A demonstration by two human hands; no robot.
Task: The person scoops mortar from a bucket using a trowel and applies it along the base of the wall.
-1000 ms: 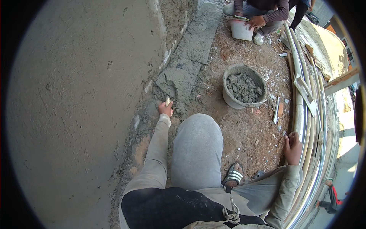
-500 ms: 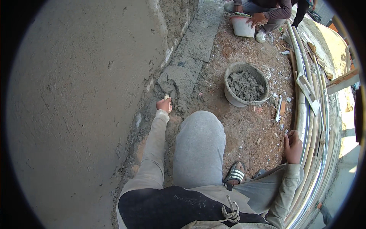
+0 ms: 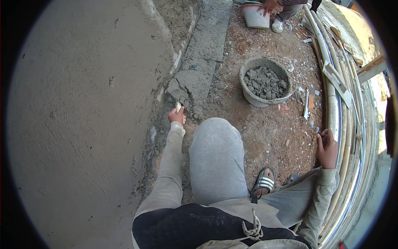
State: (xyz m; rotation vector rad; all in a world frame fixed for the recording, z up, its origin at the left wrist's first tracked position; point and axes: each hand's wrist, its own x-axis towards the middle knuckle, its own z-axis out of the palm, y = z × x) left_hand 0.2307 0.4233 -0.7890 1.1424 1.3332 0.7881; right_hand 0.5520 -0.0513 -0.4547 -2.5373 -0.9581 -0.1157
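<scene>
My left hand (image 3: 177,116) is closed around the pale handle of a trowel (image 3: 178,107), at the near end of a strip of wet grey mortar (image 3: 195,83). The trowel's blade is hard to make out against the mortar. A crack-like gap runs through the mortar just beyond the handle. Off to the right, my right hand (image 3: 328,150) hangs beyond my bent knee, fingers loosely bent, thumb apart, with nothing visible in it. Between the hands and farther off stands a round bucket (image 3: 251,98) filled with lumpy grey mortar.
A smooth grey plastered wall (image 3: 83,124) fills the left side. At the far end, a co-worker's hand (image 3: 269,6) touches a white bucket (image 3: 256,18). Long poles and pipes (image 3: 331,99) line the right edge. Bits of debris (image 3: 309,103) lie on the reddish dirt.
The view has shifted, so the buckets and the co-worker sit higher in the picture. My left hand still grips the trowel, its handle now tilted a little differently. My right hand stays empty.
</scene>
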